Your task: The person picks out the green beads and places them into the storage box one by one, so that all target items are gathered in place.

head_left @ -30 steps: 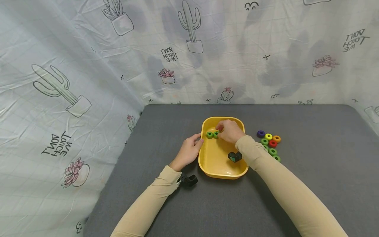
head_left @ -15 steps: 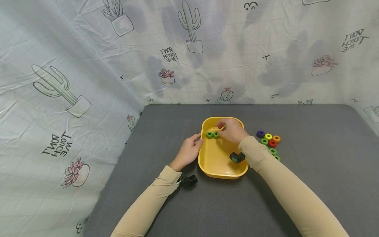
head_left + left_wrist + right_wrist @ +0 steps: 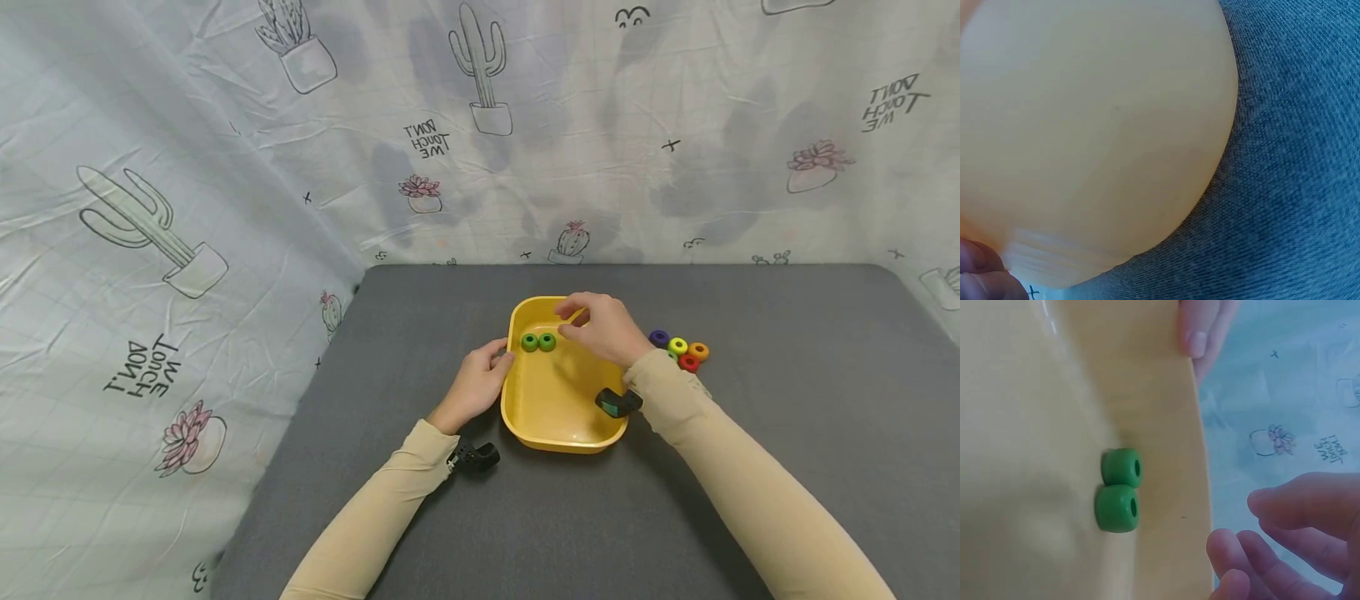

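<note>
Two green beads (image 3: 538, 342), barrel-shaped with a hole, sit side by side in the yellow tray (image 3: 558, 417) near its left wall. In the right wrist view, the green beads (image 3: 1119, 490) touch each other. My right hand (image 3: 600, 327) hovers over the tray's right half, fingers parted and bent, holding nothing. Its thumb and fingertips (image 3: 1225, 547) show apart in the right wrist view. My left hand (image 3: 478, 382) holds the tray's left rim, thumb at the edge and fingers along the outer wall. The left wrist view shows mostly the tray's outer wall (image 3: 1116, 137).
Right of the tray lie several loose beads: purple (image 3: 659, 338), yellow (image 3: 678, 346), orange (image 3: 698, 351) and red (image 3: 688, 363). Green ones there are mostly behind my right sleeve (image 3: 675, 408). A patterned curtain (image 3: 600, 125) hangs behind the grey table (image 3: 810, 400).
My right hand has lifted off the second green bead and drawn back to the right, leaving the bead beside the first. The left hand stays at the rim.
</note>
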Demonstrator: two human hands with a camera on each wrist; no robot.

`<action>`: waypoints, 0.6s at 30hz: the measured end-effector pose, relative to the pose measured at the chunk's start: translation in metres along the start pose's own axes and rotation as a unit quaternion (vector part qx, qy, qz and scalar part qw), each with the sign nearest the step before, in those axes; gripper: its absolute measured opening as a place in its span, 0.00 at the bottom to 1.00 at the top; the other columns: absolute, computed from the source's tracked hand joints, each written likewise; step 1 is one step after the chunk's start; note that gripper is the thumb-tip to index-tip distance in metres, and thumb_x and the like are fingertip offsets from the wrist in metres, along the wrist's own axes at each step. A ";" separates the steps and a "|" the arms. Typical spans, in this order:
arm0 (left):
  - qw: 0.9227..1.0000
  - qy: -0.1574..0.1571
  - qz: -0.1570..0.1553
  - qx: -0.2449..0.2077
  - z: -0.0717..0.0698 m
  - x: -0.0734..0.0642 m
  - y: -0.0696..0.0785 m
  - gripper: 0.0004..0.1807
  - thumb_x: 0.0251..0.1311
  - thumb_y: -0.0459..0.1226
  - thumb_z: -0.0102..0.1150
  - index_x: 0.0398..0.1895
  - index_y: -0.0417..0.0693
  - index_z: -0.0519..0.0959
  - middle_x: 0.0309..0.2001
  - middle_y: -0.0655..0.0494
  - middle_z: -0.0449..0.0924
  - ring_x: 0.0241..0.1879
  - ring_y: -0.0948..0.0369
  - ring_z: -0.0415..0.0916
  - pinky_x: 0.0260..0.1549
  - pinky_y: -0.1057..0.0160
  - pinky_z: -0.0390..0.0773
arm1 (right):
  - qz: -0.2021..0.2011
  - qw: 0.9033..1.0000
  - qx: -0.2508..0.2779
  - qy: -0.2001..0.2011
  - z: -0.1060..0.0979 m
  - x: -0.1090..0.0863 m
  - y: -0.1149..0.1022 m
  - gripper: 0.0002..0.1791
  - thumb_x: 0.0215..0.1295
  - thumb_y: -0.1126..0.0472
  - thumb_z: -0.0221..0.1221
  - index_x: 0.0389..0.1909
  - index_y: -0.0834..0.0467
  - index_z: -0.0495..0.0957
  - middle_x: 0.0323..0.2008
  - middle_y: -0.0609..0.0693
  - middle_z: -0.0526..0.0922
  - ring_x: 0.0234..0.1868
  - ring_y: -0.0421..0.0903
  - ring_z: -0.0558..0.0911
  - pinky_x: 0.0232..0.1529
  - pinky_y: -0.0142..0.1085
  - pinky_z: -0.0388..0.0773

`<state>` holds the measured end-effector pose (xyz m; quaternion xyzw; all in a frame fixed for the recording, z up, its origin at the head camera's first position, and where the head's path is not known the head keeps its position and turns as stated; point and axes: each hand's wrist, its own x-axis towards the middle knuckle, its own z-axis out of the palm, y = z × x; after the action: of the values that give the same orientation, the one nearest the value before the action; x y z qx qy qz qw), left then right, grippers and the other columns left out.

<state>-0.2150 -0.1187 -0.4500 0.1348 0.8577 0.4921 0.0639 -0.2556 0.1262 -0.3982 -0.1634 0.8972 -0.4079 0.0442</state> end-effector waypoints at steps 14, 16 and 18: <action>1.000 -0.002 -0.004 -0.002 -0.001 -0.001 0.002 0.26 0.82 0.39 0.47 0.75 0.34 0.68 0.52 0.40 0.87 0.44 0.53 0.88 0.39 0.63 0.82 | -0.027 0.999 0.003 0.029 -0.014 -0.027 -0.005 0.15 0.71 0.61 0.66 0.57 0.60 0.83 0.55 0.59 0.85 0.50 0.55 0.85 0.49 0.51 0.84; 1.000 -0.001 -0.002 -0.002 -0.001 -0.001 0.003 0.26 0.82 0.39 0.47 0.75 0.34 0.68 0.52 0.40 0.88 0.43 0.53 0.87 0.39 0.63 0.82 | -0.028 0.999 0.003 0.033 -0.015 -0.031 -0.004 0.15 0.71 0.61 0.66 0.56 0.59 0.83 0.55 0.58 0.85 0.50 0.55 0.85 0.48 0.50 0.84; 1.000 0.000 0.000 -0.002 0.000 -0.001 0.002 0.26 0.82 0.39 0.47 0.75 0.33 0.68 0.52 0.39 0.88 0.43 0.53 0.87 0.39 0.62 0.82 | -0.032 0.999 0.002 0.039 -0.016 -0.035 -0.004 0.14 0.71 0.61 0.66 0.55 0.59 0.84 0.55 0.58 0.85 0.50 0.54 0.85 0.47 0.49 0.84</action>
<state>-0.2141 -0.1182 -0.4479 0.1345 0.8566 0.4939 0.0645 -0.2248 0.1467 -0.3863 -0.1763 0.8915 -0.4173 -0.0035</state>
